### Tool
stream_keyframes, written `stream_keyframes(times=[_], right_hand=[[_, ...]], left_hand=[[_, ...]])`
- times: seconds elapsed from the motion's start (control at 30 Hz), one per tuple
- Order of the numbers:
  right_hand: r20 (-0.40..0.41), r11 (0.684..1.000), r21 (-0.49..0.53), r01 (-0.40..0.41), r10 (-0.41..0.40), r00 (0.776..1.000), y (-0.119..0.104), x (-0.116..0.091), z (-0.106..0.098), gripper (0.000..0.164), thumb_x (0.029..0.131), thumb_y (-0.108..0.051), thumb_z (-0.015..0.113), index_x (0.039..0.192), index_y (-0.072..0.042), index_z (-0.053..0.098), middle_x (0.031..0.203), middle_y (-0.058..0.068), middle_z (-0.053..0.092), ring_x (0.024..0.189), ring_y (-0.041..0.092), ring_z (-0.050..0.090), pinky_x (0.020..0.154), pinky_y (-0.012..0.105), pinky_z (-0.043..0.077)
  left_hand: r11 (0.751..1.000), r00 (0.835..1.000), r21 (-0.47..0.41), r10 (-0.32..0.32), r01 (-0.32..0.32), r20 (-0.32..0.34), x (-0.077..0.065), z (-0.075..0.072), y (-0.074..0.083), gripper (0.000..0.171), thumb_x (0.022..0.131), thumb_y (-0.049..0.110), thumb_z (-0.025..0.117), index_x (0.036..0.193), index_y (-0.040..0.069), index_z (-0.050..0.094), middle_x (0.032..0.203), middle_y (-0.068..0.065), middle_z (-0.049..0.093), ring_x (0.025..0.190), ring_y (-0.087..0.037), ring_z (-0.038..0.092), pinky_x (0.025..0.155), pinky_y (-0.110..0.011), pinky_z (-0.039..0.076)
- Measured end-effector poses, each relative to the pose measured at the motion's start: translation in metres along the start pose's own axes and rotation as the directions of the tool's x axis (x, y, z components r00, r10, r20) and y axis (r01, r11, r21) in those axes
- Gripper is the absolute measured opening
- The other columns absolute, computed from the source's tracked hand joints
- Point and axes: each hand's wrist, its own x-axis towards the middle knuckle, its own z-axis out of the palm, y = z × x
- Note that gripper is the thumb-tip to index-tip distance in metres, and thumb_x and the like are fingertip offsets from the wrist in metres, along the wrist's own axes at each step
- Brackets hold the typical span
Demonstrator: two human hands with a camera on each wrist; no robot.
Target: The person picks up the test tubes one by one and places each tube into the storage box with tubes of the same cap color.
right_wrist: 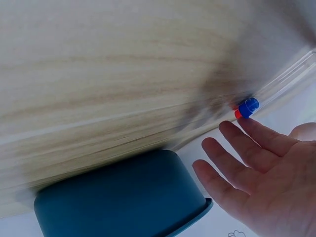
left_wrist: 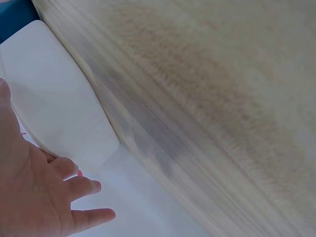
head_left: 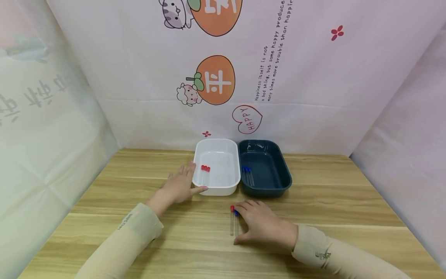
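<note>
My left hand (head_left: 179, 186) is at the near left corner of the white tray (head_left: 223, 159), thumb and fingers spread along its rim; in the left wrist view its fingers (left_wrist: 84, 186) stretch beside the tray wall. On the table, a red-capped clear tube (head_left: 232, 221) lies alongside a blue-capped clear tube (head_left: 237, 224). My right hand (head_left: 262, 224) reaches over from the right with relaxed fingers, a fingertip right at the blue cap (right_wrist: 248, 107) and the thumb near the tubes' lower ends. Several red-capped tubes (head_left: 206, 169) lie inside the white tray.
A dark blue tray (head_left: 273, 170) stands against the white tray's right side, holding several blue-capped tubes (head_left: 247, 169). Behind both trays hangs a printed white cloth (head_left: 299, 128), and more cloth encloses the left and right sides of the wooden table (head_left: 331, 193).
</note>
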Motion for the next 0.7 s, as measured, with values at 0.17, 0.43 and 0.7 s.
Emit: stream_keyframes(times=[0.17,0.43,0.7], right_hand=[[0.005,1.000,0.018,-0.015,0.015,1.000,0.0005,0.0005,0.0007,0.096,0.077,-0.066,0.080,0.142,-0.001,0.057,0.141,0.014,0.059,0.132,0.034,0.051,0.110,0.054,0.040],[-0.022,0.999,0.035,-0.024,0.025,0.999,0.0050,0.0001,0.0021,0.096,0.075,-0.064,0.083,0.142,-0.002,0.057,0.139,0.014,0.060,0.131,0.033,0.052,0.110,0.053,0.040],[-0.092,1.000,0.004,0.008,-0.007,0.996,0.0054,-0.0038,-0.0079,0.093,0.072,-0.062,0.086,0.136,0.001,0.061,0.132,0.016,0.064,0.122,0.032,0.058,0.102,0.049,0.049]], left_hand=[[1.000,1.000,-0.004,0.000,0.000,-0.001,-0.0006,0.0000,0.0007,0.108,0.094,0.072,0.053,0.164,0.002,0.010,0.170,-0.016,0.012,0.154,-0.042,0.013,0.116,-0.071,0.015],[1.000,1.000,-0.002,0.004,-0.004,-0.003,-0.0006,-0.0002,0.0004,0.109,0.094,0.074,0.052,0.164,0.002,0.009,0.170,-0.017,0.013,0.154,-0.043,0.013,0.116,-0.071,0.016],[1.000,1.000,-0.005,0.004,-0.004,-0.006,-0.0003,0.0003,-0.0001,0.109,0.094,0.073,0.052,0.164,0.001,0.010,0.169,-0.017,0.014,0.154,-0.042,0.013,0.116,-0.071,0.016]])
